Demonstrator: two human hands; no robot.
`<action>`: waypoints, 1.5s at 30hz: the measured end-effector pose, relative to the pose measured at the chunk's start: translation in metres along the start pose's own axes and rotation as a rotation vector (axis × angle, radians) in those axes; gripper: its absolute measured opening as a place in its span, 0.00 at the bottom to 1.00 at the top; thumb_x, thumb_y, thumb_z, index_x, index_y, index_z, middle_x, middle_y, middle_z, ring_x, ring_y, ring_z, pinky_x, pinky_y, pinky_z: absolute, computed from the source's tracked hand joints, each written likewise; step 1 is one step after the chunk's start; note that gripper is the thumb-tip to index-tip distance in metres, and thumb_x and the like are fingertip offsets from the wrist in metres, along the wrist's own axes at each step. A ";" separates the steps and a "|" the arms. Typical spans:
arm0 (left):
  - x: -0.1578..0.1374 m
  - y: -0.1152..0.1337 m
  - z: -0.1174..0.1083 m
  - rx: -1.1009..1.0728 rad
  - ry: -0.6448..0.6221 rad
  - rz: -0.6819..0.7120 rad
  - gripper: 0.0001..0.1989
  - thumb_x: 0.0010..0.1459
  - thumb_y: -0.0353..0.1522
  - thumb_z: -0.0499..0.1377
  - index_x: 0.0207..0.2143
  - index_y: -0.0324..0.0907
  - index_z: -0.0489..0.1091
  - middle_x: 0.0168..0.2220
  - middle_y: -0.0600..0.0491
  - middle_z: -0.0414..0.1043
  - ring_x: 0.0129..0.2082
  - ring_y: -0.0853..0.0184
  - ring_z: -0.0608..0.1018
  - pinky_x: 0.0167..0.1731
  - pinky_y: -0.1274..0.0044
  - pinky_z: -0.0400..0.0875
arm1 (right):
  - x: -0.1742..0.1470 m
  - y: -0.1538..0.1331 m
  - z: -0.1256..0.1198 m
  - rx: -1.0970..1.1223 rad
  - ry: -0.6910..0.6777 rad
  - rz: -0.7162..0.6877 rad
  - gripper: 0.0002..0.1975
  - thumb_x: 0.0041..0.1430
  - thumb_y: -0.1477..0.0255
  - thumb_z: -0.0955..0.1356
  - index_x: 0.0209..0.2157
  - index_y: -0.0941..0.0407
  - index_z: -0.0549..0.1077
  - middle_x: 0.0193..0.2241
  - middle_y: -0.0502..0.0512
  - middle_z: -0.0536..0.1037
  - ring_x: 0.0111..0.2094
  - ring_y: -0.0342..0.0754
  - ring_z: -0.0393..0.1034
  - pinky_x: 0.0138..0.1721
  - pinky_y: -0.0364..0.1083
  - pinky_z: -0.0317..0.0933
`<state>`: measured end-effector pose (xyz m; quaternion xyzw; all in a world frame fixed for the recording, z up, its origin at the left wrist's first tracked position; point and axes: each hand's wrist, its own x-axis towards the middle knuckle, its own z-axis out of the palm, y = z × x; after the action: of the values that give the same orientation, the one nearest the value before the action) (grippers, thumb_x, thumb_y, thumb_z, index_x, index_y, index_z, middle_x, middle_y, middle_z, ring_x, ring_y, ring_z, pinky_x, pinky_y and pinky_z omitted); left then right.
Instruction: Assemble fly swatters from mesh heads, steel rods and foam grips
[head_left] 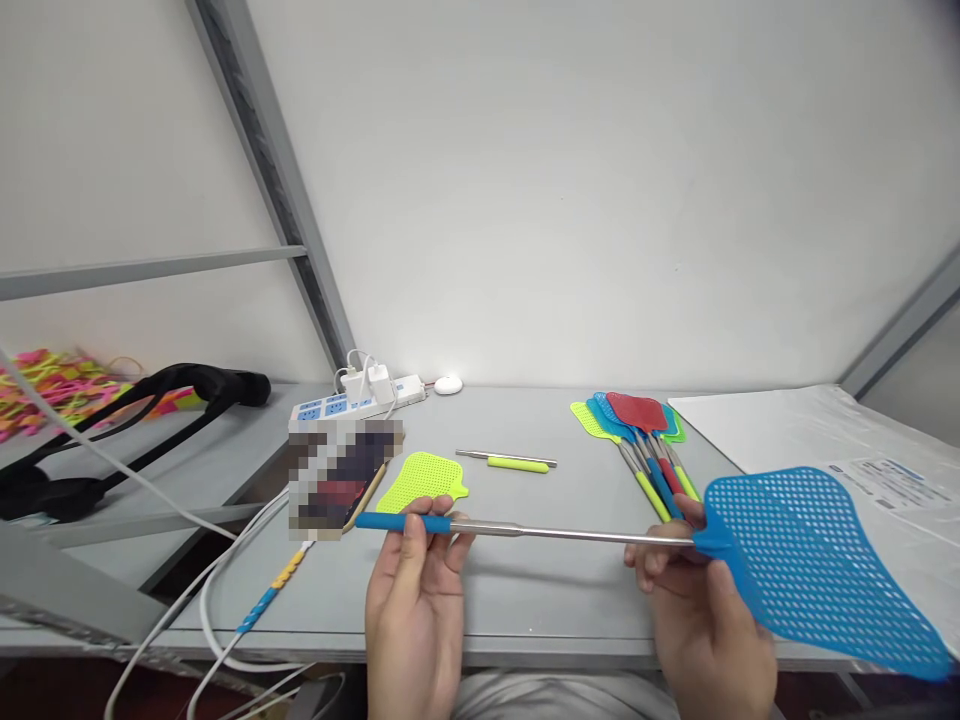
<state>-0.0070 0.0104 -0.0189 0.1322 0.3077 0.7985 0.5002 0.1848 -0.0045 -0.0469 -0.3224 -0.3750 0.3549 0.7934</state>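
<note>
The left hand (416, 600) pinches the blue fly swatter (810, 560) by its smooth grip at 9 o'clock, while the right hand (701, 610) clasps the steel rod beside the perforated head at 3 o'clock.

No legible text is present. The printed sheet (885, 480) at the far right of the table (525, 600) carries lines of print, too small to read. The pixelated item (341, 480) shows nothing readable.

Pixelated block (341, 478) hides object on table; blue swatter head (817, 565) covers right-side papers
</note>
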 end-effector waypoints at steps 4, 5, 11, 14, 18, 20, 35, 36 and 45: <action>-0.004 -0.003 0.001 0.033 -0.052 0.030 0.12 0.56 0.35 0.67 0.42 0.42 0.76 0.41 0.52 0.76 0.38 0.69 0.80 0.38 0.78 0.80 | 0.003 -0.003 -0.004 0.073 0.105 -0.071 0.20 0.66 0.59 0.59 0.49 0.56 0.72 0.28 0.54 0.73 0.28 0.48 0.66 0.27 0.47 0.60; -0.004 -0.002 0.001 0.038 -0.064 0.031 0.12 0.56 0.35 0.67 0.42 0.42 0.75 0.41 0.52 0.76 0.37 0.69 0.80 0.39 0.78 0.80 | 0.007 -0.004 -0.006 0.108 0.186 -0.077 0.19 0.65 0.59 0.59 0.44 0.56 0.73 0.28 0.53 0.73 0.27 0.47 0.65 0.27 0.47 0.60; 0.001 -0.001 -0.003 0.073 -0.067 0.026 0.13 0.56 0.36 0.67 0.42 0.43 0.73 0.44 0.51 0.77 0.37 0.65 0.82 0.38 0.74 0.80 | 0.031 -0.009 -0.011 0.151 0.406 0.050 0.05 0.55 0.73 0.69 0.28 0.56 0.68 0.23 0.44 0.65 0.22 0.40 0.57 0.28 0.42 0.61; -0.011 -0.016 0.003 0.060 -0.050 -0.022 0.15 0.55 0.37 0.68 0.43 0.45 0.71 0.46 0.51 0.76 0.37 0.65 0.82 0.37 0.73 0.80 | 0.019 -0.008 0.010 0.135 0.441 0.079 0.09 0.58 0.71 0.69 0.27 0.55 0.65 0.21 0.43 0.61 0.21 0.39 0.55 0.27 0.41 0.61; -0.033 -0.036 0.012 0.053 -0.115 -0.176 0.18 0.52 0.39 0.69 0.42 0.45 0.68 0.45 0.50 0.77 0.28 0.66 0.83 0.30 0.74 0.80 | -0.004 -0.005 0.044 0.119 0.388 0.184 0.10 0.59 0.65 0.70 0.30 0.54 0.66 0.20 0.43 0.62 0.21 0.40 0.56 0.22 0.41 0.59; -0.037 -0.038 0.013 0.044 -0.130 -0.198 0.18 0.51 0.38 0.70 0.41 0.44 0.68 0.45 0.50 0.77 0.29 0.65 0.83 0.31 0.72 0.80 | -0.008 -0.006 0.052 0.136 0.361 0.203 0.11 0.59 0.64 0.70 0.30 0.54 0.67 0.20 0.42 0.62 0.20 0.40 0.55 0.20 0.41 0.58; -0.023 -0.040 0.003 0.361 -0.415 -0.188 0.21 0.48 0.40 0.71 0.45 0.44 0.75 0.45 0.45 0.75 0.42 0.61 0.76 0.33 0.76 0.71 | 0.008 -0.012 0.022 -0.327 -0.153 -0.015 0.10 0.68 0.63 0.61 0.37 0.52 0.68 0.38 0.55 0.78 0.40 0.50 0.73 0.43 0.53 0.66; -0.018 -0.035 0.001 0.413 -0.408 -0.122 0.20 0.49 0.40 0.70 0.44 0.45 0.75 0.43 0.46 0.75 0.39 0.63 0.76 0.33 0.77 0.70 | 0.019 -0.019 0.014 -0.421 -0.089 -0.009 0.11 0.68 0.61 0.60 0.37 0.52 0.66 0.33 0.53 0.78 0.35 0.49 0.73 0.40 0.51 0.66; 0.040 0.007 -0.024 1.201 -0.485 0.512 0.09 0.57 0.41 0.63 0.39 0.49 0.75 0.45 0.50 0.74 0.49 0.56 0.72 0.47 0.69 0.65 | 0.133 -0.047 -0.031 -1.614 -0.074 0.233 0.27 0.66 0.61 0.57 0.62 0.56 0.60 0.34 0.60 0.78 0.33 0.56 0.72 0.30 0.48 0.59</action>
<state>-0.0429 0.0352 -0.0369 0.6289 0.5350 0.5307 0.1913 0.2872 0.0692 0.0225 -0.8196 -0.5054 0.0659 0.2618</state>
